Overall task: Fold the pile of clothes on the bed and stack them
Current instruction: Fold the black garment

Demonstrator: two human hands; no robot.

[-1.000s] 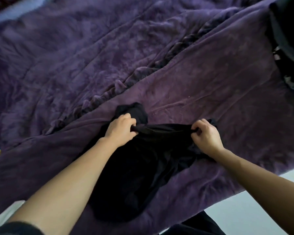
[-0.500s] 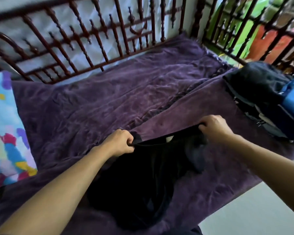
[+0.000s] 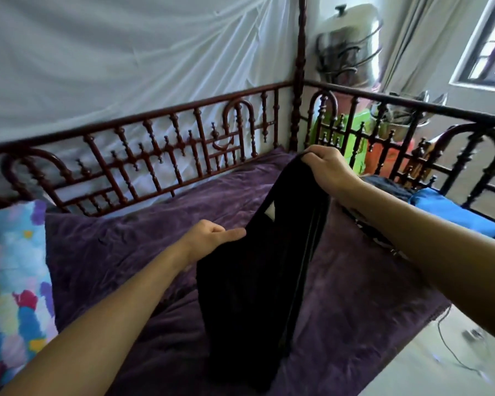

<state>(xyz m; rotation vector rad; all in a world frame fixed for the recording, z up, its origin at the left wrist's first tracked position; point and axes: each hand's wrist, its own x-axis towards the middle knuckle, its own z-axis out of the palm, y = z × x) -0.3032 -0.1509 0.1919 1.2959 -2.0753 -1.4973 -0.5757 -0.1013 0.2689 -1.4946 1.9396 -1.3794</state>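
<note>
**Entry: black garment, lifted off the bed for folding**

Item. One black garment (image 3: 255, 281), dark soft fabric with a small pale tag showing near its upper edge. I cannot tell what kind of garment it is.

Change. A second ago it lay bunched on the purple blanket (image 3: 132, 252) with my fists low along one edge. It now hangs in the air above the blanket, its lower end trailing down toward the near edge of the bed. My view has also come up from the blanket to the wooden bed rail (image 3: 155, 155).

Hands. My right hand (image 3: 327, 167) is raised high and closed over the top corner of the garment. My left hand (image 3: 209, 241) is lower and nearer to me, pinching the same edge between thumb and fingers. Both are closed on the cloth, so the held edge slants up to the right.

Remaining stock. The pile of clothes (image 3: 397, 192), dark pieces with a blue one (image 3: 452, 212) beside them, sits at the right by the rail, apart from the piece in hand.

Assessment. I judge this the shake-out step: the piece hangs free but is unfolded. No finished stack is visible, so the task looks early.
</note>
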